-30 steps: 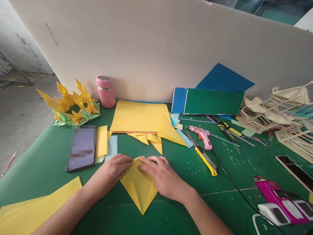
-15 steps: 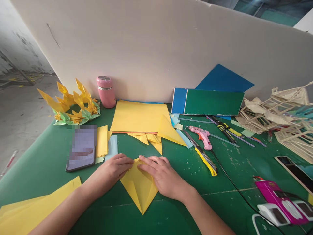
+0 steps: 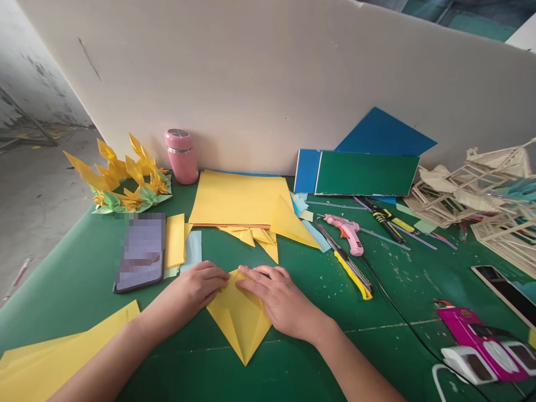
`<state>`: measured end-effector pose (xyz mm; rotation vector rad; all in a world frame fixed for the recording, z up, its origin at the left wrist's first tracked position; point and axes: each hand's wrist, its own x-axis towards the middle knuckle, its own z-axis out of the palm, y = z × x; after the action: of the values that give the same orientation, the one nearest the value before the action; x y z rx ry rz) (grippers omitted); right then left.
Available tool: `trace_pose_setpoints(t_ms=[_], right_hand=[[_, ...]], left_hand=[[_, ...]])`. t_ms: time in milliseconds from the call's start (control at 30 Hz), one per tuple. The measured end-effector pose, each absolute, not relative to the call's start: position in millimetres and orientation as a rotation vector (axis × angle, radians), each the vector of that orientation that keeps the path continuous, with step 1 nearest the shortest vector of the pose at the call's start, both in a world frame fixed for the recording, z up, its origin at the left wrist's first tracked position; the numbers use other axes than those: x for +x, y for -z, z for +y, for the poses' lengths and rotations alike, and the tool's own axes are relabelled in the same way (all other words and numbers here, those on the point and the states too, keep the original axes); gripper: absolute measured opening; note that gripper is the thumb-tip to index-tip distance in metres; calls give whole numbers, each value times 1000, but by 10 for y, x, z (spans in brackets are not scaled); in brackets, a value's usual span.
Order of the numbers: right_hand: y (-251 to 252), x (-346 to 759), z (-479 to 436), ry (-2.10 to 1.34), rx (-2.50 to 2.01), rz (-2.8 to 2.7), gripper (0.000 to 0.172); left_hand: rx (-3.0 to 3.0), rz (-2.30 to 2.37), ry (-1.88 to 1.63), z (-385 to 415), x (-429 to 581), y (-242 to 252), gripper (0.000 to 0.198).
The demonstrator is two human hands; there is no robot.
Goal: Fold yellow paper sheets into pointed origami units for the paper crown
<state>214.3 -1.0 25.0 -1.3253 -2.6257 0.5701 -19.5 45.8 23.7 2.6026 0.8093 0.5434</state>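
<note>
A sheet of yellow paper (image 3: 245, 326), folded into a kite shape with creased inner flaps, lies on the green table with one point toward me. My left hand (image 3: 205, 287) is closed at its upper left edge, fingertips bunched near the top corner. Over the upper right edge rests my right hand (image 3: 278, 298), holding the paper with its index and middle fingers stretched toward the same corner. Both thumbs are mostly hidden. Beyond my hands lie a stack of yellow sheets (image 3: 238, 198) and folded yellow pieces (image 3: 266, 243).
A phone (image 3: 142, 251) and a pink flask (image 3: 182, 156) stand left, near a paper crown (image 3: 128, 181). To the right lie a yellow utility knife (image 3: 352, 271), a pink glue gun (image 3: 345, 231) with its cord, a magenta power strip (image 3: 481, 340) and a wooden stick model (image 3: 452, 192).
The view has shifted very slightly. Both hands and the folded paper keep practically the same place and pose.
</note>
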Motion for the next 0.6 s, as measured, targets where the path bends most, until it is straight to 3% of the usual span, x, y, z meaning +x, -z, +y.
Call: trace_pose_setpoints(t_ms=[600], right_hand=[[-229, 2139, -10, -572, -1312, -2614, 53]], left_hand=[[2785, 805, -454, 495, -212, -315, 35]])
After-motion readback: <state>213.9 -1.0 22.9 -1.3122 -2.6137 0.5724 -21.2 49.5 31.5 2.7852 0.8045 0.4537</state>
